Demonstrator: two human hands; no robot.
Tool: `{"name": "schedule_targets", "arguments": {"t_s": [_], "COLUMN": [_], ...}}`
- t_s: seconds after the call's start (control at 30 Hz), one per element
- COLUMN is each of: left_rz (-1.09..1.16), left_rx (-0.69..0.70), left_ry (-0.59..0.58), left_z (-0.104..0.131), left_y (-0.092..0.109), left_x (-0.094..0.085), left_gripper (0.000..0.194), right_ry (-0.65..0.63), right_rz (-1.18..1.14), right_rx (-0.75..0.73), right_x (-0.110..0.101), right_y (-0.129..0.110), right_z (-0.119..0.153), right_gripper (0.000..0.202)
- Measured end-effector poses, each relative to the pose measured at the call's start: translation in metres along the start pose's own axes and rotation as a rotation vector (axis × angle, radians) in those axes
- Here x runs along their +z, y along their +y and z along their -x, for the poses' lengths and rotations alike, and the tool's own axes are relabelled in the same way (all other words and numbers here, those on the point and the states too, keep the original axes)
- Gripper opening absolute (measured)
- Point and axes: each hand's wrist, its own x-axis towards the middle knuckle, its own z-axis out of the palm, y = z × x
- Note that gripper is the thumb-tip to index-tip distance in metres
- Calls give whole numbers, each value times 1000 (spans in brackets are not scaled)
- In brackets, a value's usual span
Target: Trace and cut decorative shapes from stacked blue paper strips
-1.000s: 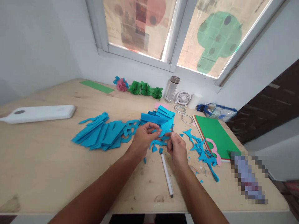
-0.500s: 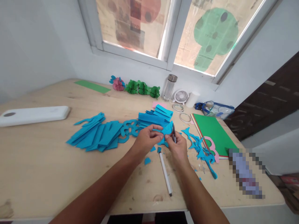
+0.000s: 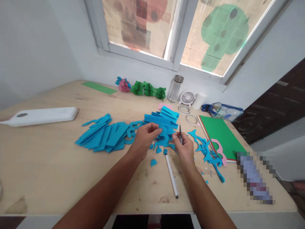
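Observation:
My left hand (image 3: pixel 145 141) is closed, thumb and fingers pinching the edge of a curved cut piece of blue paper (image 3: pixel 164 138). My right hand (image 3: pixel 184 148) is wrapped round a pair of scissors (image 3: pixel 180 131); only their dark, narrow blades stick up past the fingers, pointing away from me. The handles are hidden in the palm. Just behind both hands lies a stack of folded blue paper strips (image 3: pixel 156 119). Small blue scraps (image 3: pixel 153 162) are scattered below the hands. A white marker (image 3: pixel 172 176) lies between my forearms.
On the left are blue paper strips (image 3: pixel 101 136) and a white elongated device (image 3: pixel 47 115). Tangled blue offcuts (image 3: pixel 207 152) lie right, beside green paper sheets (image 3: pixel 220 136). Behind stand a glass bottle (image 3: pixel 175 90), a small fan (image 3: pixel 187 98) and green paper ornaments (image 3: pixel 148 89).
My hands have moved apart; the right hand with the scissors has drawn back from the blue paper in my left. The whole view has shifted slightly.

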Motion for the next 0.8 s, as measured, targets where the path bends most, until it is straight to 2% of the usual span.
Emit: {"name": "schedule_targets", "arguments": {"t_s": [0.07, 0.13, 0.3, 0.43, 0.57, 0.8], "left_rz": [84, 201, 446, 521, 566, 521], "left_rx": [-17, -63, -221, -284, -291, -246], "left_ry": [85, 121, 72, 33, 2, -30], "left_z": [-2, -3, -2, 1, 5, 9], "left_y": [-2, -4, -6, -6, -7, -9], "left_x": [0, 0, 2, 4, 8, 14], "left_gripper": [17, 20, 24, 21, 21, 24], "right_ry": [32, -9, -188, -293, -284, -258], "right_rz": [-57, -107, -145, -205, -248, -323], "right_rx": [-12, -23, 2, 145, 243, 260], "right_x": [0, 0, 7, 13, 17, 16], "right_y": [-1, -2, -1, 3, 6, 7], "right_z": [1, 3, 11, 12, 11, 10], "right_gripper": [27, 33, 48, 51, 52, 52]}}
